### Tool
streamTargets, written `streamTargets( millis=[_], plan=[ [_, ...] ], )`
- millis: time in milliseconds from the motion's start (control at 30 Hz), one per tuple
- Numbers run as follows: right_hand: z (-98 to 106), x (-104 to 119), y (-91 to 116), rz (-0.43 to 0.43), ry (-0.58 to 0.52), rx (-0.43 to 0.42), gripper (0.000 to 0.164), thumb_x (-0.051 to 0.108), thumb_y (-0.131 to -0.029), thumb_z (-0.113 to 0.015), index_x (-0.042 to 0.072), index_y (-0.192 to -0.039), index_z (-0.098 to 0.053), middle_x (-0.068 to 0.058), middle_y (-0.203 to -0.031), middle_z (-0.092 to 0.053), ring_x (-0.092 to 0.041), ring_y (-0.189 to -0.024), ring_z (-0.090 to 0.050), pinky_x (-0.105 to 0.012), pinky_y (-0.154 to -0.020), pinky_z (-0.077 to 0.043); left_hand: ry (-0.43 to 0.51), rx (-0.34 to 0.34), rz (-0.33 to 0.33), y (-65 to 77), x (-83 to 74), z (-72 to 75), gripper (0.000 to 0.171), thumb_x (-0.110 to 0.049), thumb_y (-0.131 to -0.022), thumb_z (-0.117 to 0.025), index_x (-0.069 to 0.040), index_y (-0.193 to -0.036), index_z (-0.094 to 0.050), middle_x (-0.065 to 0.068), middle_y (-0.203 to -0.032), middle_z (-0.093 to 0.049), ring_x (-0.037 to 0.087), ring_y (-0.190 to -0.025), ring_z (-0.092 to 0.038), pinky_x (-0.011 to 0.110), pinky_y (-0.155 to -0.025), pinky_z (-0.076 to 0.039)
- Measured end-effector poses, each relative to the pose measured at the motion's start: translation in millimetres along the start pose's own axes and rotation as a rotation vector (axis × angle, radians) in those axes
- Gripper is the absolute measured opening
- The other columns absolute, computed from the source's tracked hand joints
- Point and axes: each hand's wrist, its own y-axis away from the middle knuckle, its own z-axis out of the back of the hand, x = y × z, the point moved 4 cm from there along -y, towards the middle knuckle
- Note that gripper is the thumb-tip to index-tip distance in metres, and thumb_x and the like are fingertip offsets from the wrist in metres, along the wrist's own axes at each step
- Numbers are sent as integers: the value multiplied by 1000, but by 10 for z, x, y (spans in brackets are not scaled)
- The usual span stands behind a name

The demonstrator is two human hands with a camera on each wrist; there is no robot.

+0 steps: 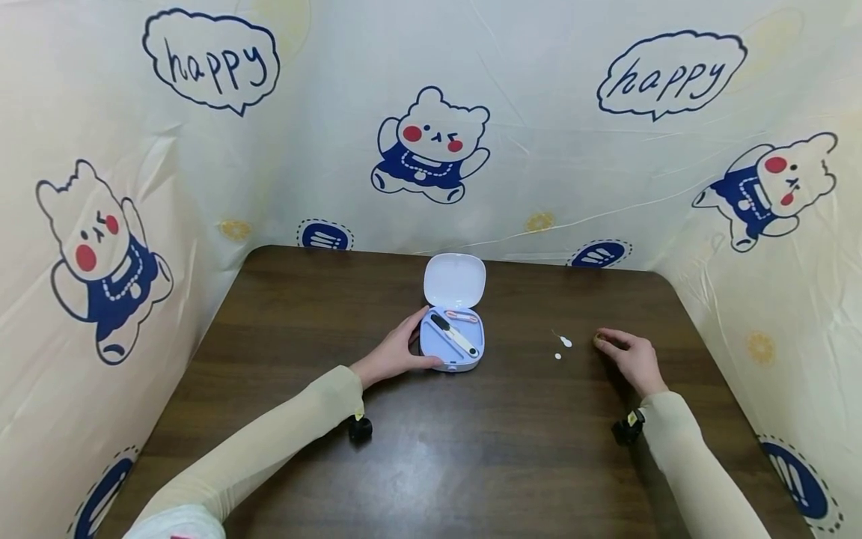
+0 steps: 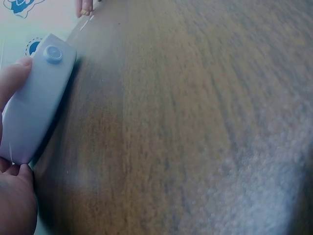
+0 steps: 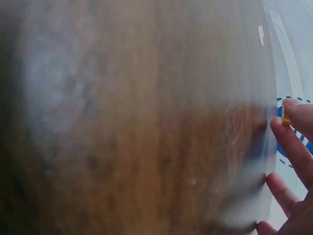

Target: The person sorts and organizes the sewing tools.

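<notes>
On the table stands a small lavender sewing-kit-like box (image 1: 441, 352), its white lid (image 1: 454, 280) raised behind it. My left hand (image 1: 393, 353) grips the box from its left side, thumb at the front. In the box lie a slim black-and-white tool (image 1: 458, 338) and a pinkish, narrow piece (image 1: 462, 317). Over to the right, my right hand (image 1: 633, 361) is low over the table. It pinches a tiny gold-coloured piece (image 3: 285, 115) between thumb and forefinger; its exact kind is unclear. The other fingers are spread.
Between the box and the right hand lie a small white piece with a thin tail (image 1: 566, 342), like a needle threader, and a white round button-like disc (image 1: 557, 356). The brown table (image 1: 417, 464) meets a printed cloth (image 1: 438, 224) at its back and sides.
</notes>
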Motion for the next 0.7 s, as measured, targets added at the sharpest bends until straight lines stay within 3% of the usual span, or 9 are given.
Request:
streamTargets(
  millis=[133, 200, 300, 500, 600, 700],
  plan=[
    [29, 13, -4, 11, -15, -61, 40, 29, -99, -74, -1, -126, -72, -22, -117, -74, -7, -97, -65, -19, -83, -47, 0, 0, -1, -7, 0, 1, 110, -36, -85, -89, -13, -167, -19, 14, -170, -24, 29, -155, -29, 44, -123, -32],
    [37, 9, -7, 10, -15, -75, 38, 31, -99, -75, 0, -122, -74, -21, -115, -75, 6, -89, -59, -13, -77, -45, -3, 0, 1, -12, 10, 0, 110, -36, -85, -89, -13, -167, -19, 14, -170, -24, 29, -155, -29, 43, -123, -32],
    [26, 2, -16, 30, -21, -82, 35, 29, -98, -75, 2, -119, -76, -19, -113, -76, 11, -85, -55, -12, -73, -45, -7, 0, 5, -15, 23, -3, 111, -36, -85, -89, -13, -167, -19, 14, -170, -23, 28, -155, -29, 43, -123, -32],
    [-42, 135, -32, 166, -23, -145, 23, 19, -94, -80, 2, -109, -80, -17, -102, -78, -1, -82, -64, -17, -69, -47, -7, 2, 7, -14, 24, -5, 111, -36, -85, -89, -14, -167, -18, 13, -170, -23, 28, -155, -29, 43, -123, -32],
    [-78, 258, -21, 213, -18, -167, 21, 15, -93, -81, 1, -108, -80, -19, -103, -78, -21, -104, -64, -31, -90, -47, -1, 2, 6, -10, 18, -5, 111, -36, -85, -89, -14, -167, -18, 13, -170, -23, 28, -155, -28, 43, -123, -33],
    [-121, 372, -8, 244, -23, -166, 21, 13, -92, -81, -1, -108, -80, -22, -105, -77, -40, -122, -54, -52, -104, -39, 7, 0, 5, -11, 18, -3, 111, -35, -85, -89, -14, -167, -18, 13, -171, -23, 28, -156, -28, 43, -123, -32]
  ],
)
